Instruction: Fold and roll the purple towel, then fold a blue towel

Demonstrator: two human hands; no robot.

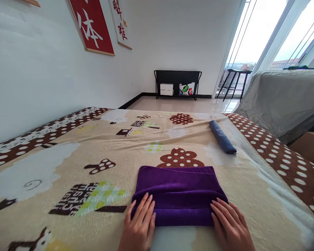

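A purple cloth [176,184], folded into a rough rectangle, lies on the patterned blanket in front of me. Its near edge is doubled over into a flat band, and creases run across its middle. On the cloth's near left corner rests my left hand [140,223], open, fingers stretched out and pressed flat. My right hand [230,223] lies the same way on the near right corner, fingers extended and thumb by the folded band. Farther off to the right is a rolled blue-grey towel [222,137], apart from both hands.
The beige blanket [115,143] has animal prints and brown polka-dot borders. White walls with hanging scrolls [94,28] rise at the left. Beyond the bed stand a black rack [178,77] and a dark stool [235,78]. Grey sheeting [285,94] covers something at the right.
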